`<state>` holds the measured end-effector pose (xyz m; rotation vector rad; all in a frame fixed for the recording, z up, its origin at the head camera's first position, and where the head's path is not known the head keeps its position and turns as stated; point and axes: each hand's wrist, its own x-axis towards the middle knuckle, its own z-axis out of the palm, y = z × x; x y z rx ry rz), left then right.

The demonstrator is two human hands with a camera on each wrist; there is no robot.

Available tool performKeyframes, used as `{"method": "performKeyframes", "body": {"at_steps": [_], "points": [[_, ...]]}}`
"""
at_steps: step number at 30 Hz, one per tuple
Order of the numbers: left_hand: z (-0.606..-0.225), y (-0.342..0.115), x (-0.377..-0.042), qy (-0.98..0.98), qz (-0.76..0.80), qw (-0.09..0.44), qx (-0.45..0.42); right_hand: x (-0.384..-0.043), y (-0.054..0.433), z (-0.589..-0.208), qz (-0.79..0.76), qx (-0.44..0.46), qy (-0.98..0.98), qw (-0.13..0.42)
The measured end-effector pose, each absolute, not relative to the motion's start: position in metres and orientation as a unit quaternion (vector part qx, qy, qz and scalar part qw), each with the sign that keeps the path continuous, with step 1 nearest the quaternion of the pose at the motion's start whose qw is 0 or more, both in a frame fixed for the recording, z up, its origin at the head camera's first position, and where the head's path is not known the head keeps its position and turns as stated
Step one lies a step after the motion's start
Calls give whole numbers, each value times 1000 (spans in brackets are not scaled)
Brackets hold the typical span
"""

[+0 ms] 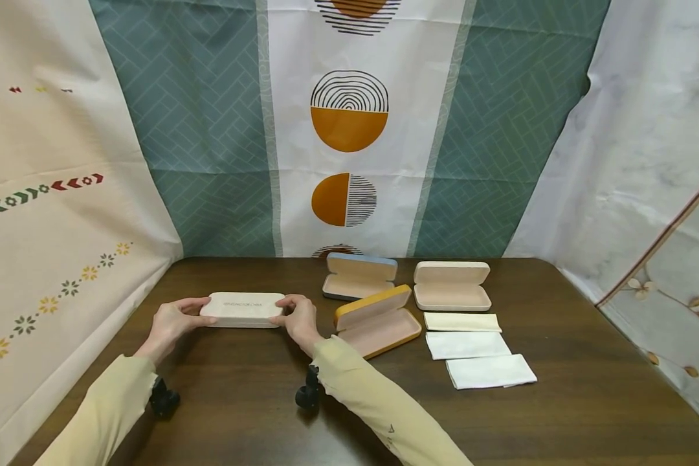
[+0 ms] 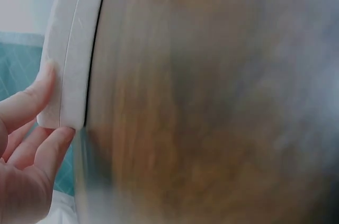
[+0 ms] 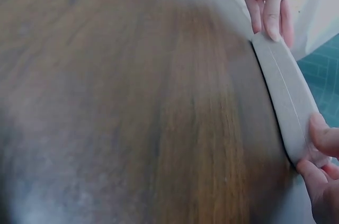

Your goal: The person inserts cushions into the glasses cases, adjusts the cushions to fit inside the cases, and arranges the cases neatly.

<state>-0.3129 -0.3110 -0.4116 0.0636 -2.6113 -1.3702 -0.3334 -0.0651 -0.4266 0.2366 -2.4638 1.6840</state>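
Observation:
A closed white glasses case (image 1: 243,309) with faint lettering on its lid lies lengthwise on the left part of the table. My left hand (image 1: 177,321) grips its left end, thumb on the near side and fingers at the far corner. At the opposite end my right hand (image 1: 300,321) holds it in the same way. In the left wrist view, the thin lid seam runs along the case (image 2: 71,49), with the thumb and fingertips around its end. Both hands appear on the case (image 3: 286,91) in the right wrist view.
To the right stand three open glasses cases: a blue one (image 1: 358,287), a yellow one (image 1: 378,333) set at an angle, and a white one (image 1: 452,299). Three folded cloths lie in front: a cream one (image 1: 463,322), a white one (image 1: 467,345) and another white one (image 1: 492,372).

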Motion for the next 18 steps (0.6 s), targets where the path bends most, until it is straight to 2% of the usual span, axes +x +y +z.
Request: {"method": "performKeyframes", "body": {"at_steps": [11, 18], "points": [[-413, -318, -316, -886, -452, 105, 2, -338, -69, -429, 554, 99, -822, 86], [-404, -320, -316, -911, -399, 99, -24, -334, -68, -426, 552, 103, -825, 67]]}}
